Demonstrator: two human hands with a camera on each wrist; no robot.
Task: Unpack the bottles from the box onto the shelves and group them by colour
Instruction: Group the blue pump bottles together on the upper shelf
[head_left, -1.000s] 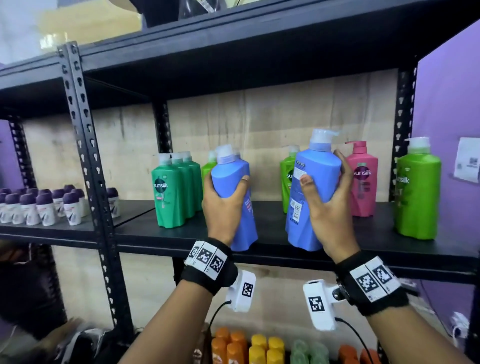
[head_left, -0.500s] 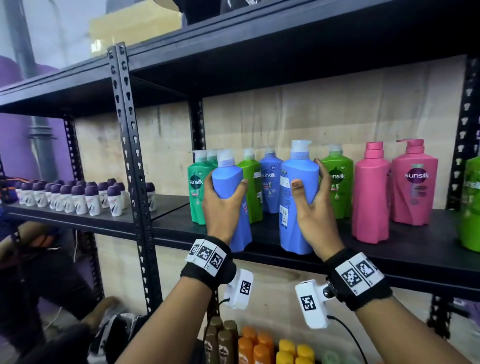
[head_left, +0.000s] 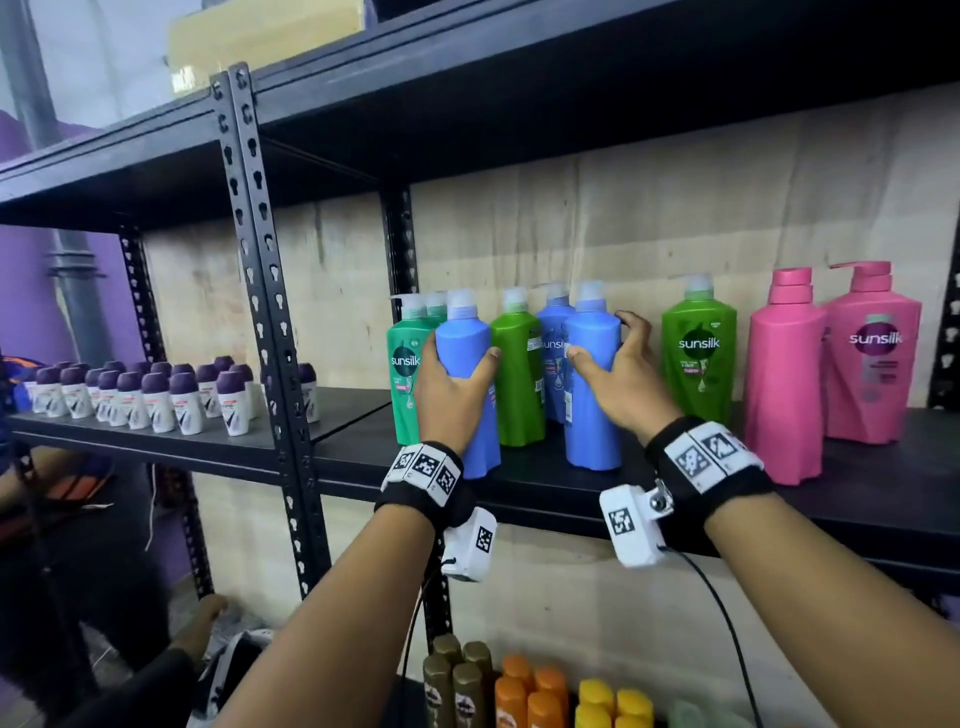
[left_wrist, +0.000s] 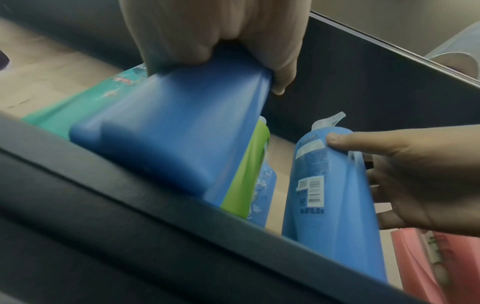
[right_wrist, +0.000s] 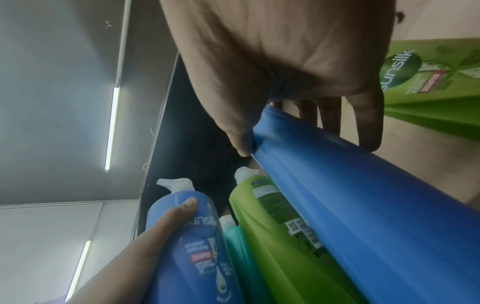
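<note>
We are setting two blue bottles on the shelf (head_left: 519, 483): left hand (head_left: 451, 384) wraps one (head_left: 467, 374), right hand (head_left: 626, 384) wraps the other (head_left: 592, 395), flanking the green bottle (head_left: 517, 374). Next, we judge, gather blues together.

Two blue pump bottles upright at front edge of black shelf (head_left: 883, 499). Left blue bottle (head_left: 470, 384) gripped round its body, just in front of teal-green bottle (head_left: 408, 374). Right blue bottle (head_left: 592, 395) also gripped, barcode label on its side. Lime-green bottle (head_left: 517, 374) betw. them, third blue bottle (head_left: 553, 343) behind. Further right along shelf: another green bottle (head_left: 698, 353), two pink bottles (head_left: 784, 384).
</note>
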